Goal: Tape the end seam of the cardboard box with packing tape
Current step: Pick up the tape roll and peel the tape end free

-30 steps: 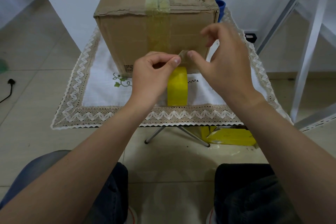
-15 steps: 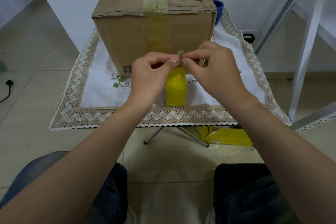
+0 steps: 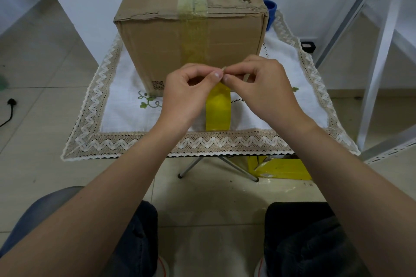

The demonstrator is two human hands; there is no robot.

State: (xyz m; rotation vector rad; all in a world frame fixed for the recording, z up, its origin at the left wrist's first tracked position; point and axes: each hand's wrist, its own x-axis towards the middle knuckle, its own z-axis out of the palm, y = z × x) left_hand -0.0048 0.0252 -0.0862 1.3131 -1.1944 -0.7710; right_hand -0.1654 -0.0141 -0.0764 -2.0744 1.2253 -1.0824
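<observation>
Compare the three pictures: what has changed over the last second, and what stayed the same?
The right hand closed its raised fingers and pinched the tape end beside the left hand; both then rose slightly. The left hand's pinch, the yellow tape roll and the cardboard box stayed put.

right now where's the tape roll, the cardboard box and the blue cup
tape roll (image 3: 218, 110): head view, yellow outer face below the hands
cardboard box (image 3: 157, 47): head view, near end face, left of the taped seam
blue cup (image 3: 270, 10): head view, visible edge behind the box's right corner

Soft even daylight, faint shadows, mild glare on tape, wide-angle bending at edges, sharp focus.
</observation>
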